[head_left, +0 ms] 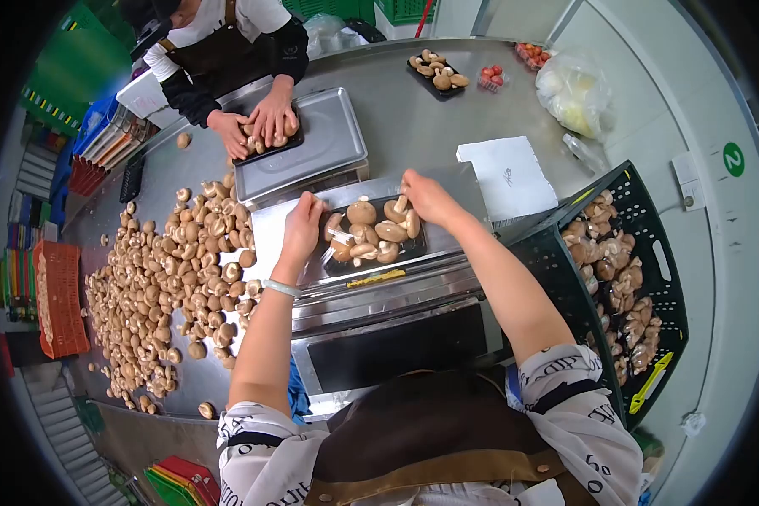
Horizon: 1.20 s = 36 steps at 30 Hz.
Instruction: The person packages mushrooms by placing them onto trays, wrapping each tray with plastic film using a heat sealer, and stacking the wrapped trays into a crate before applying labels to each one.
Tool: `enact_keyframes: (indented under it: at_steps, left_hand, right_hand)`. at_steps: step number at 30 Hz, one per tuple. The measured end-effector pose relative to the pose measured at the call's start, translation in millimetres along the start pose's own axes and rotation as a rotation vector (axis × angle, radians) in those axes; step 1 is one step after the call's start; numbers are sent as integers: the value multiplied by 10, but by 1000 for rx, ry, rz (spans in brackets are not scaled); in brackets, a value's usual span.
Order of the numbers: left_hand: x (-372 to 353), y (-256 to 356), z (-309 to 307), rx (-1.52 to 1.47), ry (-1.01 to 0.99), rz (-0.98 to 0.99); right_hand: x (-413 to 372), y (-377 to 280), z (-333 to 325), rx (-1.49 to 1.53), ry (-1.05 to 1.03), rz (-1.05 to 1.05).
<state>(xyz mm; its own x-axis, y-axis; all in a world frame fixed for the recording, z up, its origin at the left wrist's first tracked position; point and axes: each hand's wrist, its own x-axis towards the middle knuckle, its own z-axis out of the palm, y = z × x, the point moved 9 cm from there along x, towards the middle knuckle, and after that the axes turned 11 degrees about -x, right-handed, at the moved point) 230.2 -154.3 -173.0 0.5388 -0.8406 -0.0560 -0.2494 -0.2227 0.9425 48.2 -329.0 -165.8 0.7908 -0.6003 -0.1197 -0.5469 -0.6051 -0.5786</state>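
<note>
A black tray (pixel 374 263) of brown shiitake mushrooms (pixel 363 235) lies in front of me on a metal wrapping machine (pixel 379 295). Clear plastic film (pixel 342 239) shows as white glare over the tray's left part. My left hand (pixel 302 226), its fingers pinched together, grips the film near the tray's far left corner. Closed in the same way, my right hand (pixel 426 201) holds the film by the far right corner, close to an upright mushroom there. The film's edges are too clear to follow.
Loose mushrooms (pixel 156 308) are heaped at left. Across the table, a co-worker's hands (pixel 266 122) press mushrooms into another tray on a scale (pixel 325 139). At right stands a dark green crate (pixel 662 278) with packed mushrooms. White paper (pixel 508 175) and tomatoes (pixel 492 78) lie beyond.
</note>
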Motion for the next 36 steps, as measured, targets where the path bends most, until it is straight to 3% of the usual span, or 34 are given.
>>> enact_keyframes:
  at_steps: [1,5,7,8,9,11,12,15,16,20,25,26,27,29,31,33,34,36]
  left_hand:
    - [-12,-51,33,92,-31,-68]
    - [-231,112,159,-230,-186,-236]
    - [-413,49,228,-457,-300,-347]
    - [-504,30,208,-331,-277,-297]
    - [-622,53,167,-118,-252,-213]
    - [-817,164,127,-31,-153,-35]
    - [-887,283,112,-49,-82,103]
    - [-1014,364,89,60,-65,-68]
    - [-1088,572,57,52,9,17]
    - [-1420,1090,-115,-105,109,33]
    - [-2128,1228,-11,-315,7,-386]
    - [-2247,1183,56,-300,-14,-367]
    - [-2394,961,147,-337,-68,-495]
    - [-2541,388,362,-351,-43,-457]
    - [-2565,12,487,1,-45,-304]
    - [-2524,-10,617,155,-34,-244]
    - [-2508,-89,688,260,-31,-193]
    - [-2515,-157,803,422,3,-74]
  right_hand:
    - [-8,7,121,-37,-97,0]
    - [-104,35,160,182,-125,14]
    - [-330,1,280,367,-285,26]
    - [-494,-67,317,460,-369,32]
    - [-627,-122,285,269,-404,-7]
    - [-821,-219,149,140,-195,-105]
    - [-888,-244,138,74,-206,-98]
    - [-1045,-384,-23,25,40,-213]
    - [-1104,-454,-74,-20,-77,-90]
    - [-1445,-756,-487,156,-4,-139]
    - [-2019,-944,-646,362,-162,-77]
    - [-2121,-858,-510,407,-226,-47]
    - [-2211,-805,-416,396,-232,-60]
    - [-2388,-522,-17,317,-347,118]
    - [-2490,-207,370,124,-324,136]
    - [-2550,26,649,140,-331,221]
    - [-2538,118,696,73,-179,154]
    - [-2598,329,871,182,-174,214]
